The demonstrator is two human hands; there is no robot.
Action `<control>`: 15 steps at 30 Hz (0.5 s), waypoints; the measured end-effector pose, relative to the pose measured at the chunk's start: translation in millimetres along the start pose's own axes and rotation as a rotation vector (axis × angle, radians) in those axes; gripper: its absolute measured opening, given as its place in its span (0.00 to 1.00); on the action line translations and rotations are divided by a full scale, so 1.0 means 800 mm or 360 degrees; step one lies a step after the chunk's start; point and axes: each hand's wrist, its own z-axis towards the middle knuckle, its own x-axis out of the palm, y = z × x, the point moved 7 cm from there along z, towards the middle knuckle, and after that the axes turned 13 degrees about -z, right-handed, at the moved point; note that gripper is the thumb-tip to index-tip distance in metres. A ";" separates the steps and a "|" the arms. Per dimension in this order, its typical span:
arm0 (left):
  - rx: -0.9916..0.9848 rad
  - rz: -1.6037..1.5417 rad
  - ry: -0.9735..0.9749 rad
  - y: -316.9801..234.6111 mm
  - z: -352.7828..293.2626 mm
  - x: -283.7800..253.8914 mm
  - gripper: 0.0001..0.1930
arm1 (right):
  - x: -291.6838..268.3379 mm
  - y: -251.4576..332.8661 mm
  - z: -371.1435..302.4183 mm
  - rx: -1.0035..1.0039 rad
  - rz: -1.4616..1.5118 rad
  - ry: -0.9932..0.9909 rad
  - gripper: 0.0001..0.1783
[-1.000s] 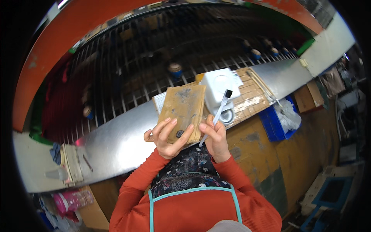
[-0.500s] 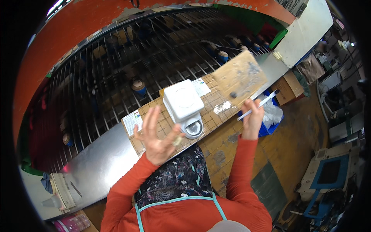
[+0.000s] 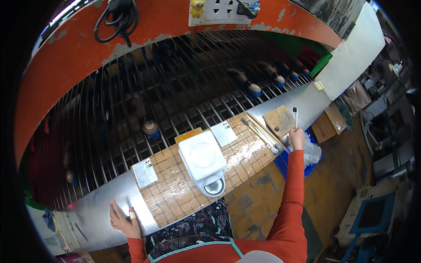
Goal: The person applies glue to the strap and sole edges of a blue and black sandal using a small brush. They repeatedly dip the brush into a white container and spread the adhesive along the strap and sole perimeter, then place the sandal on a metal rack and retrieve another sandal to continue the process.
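On the counter (image 3: 98,193) the brown block (image 3: 280,121) is down, the white brush (image 3: 296,117) not: right hand (image 3: 297,139) pinches it, left hand (image 3: 126,223) spread.

The right arm (image 3: 290,193) stretches forward, left fingers (image 3: 116,214) parted.

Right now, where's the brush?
The brush is in the right hand, on the right side of the head view, just right of the brown block.

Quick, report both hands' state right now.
Left hand: open, nothing visible in its grip.
Right hand: closed, holding the white-handled brush, dark bristles up.
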 end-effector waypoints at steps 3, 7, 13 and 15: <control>-0.0029 -0.0006 0.0015 -0.003 0.004 0.004 0.34 | -0.045 0.043 -0.003 -0.0211 -0.0165 -0.0324 0.20; -0.0021 -0.0024 0.0081 -0.008 0.008 0.008 0.34 | -0.049 0.127 0.025 -0.0514 0.0287 -0.0323 0.24; -0.0005 -0.0088 0.0111 0.001 0.009 0.003 0.33 | 0.044 0.181 0.144 -0.0139 0.1158 0.0083 0.23; 0.0031 -0.0053 0.0114 0.002 0.008 0.002 0.35 | 0.085 0.176 0.198 0.0228 0.1647 0.0123 0.25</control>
